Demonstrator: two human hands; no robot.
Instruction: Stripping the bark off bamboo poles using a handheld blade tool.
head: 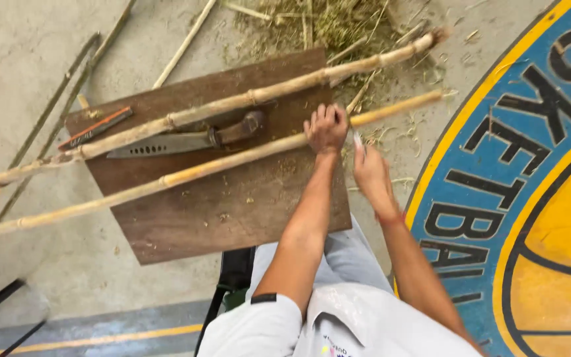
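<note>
Bamboo pole point(186, 173), long and pale, lies diagonally across brown wooden board point(232, 211) set on the concrete floor point(21, 46). Left hand point(326, 127) rests on top of this pole near the board's right edge, fingers point(322, 114) curled down over it, gripping it. Right hand point(371, 173) sits just beside the left, on the near side of the pole; fingers closed around a small pale, blade-like object point(357, 140), which is too blurred to identify. Red band on right wrist.

Second bamboo pole point(232, 102) runs roughly parallel, further from the person, also crossing the board; its far end is frayed. Between the two poles on the board: large knife point(186, 140) with grey blade and dark brown handle, lying flat, untouched. Small dark bar with an orange stripe point(95, 127) lies at the board's far left corner.

Heap of dry fibres and shavings point(325, 23) on the floor beyond the board. Thinner greenish canes point(54, 106) lie on the floor to the left. Painted blue and yellow floor marking point(536, 198) to the right.
</note>
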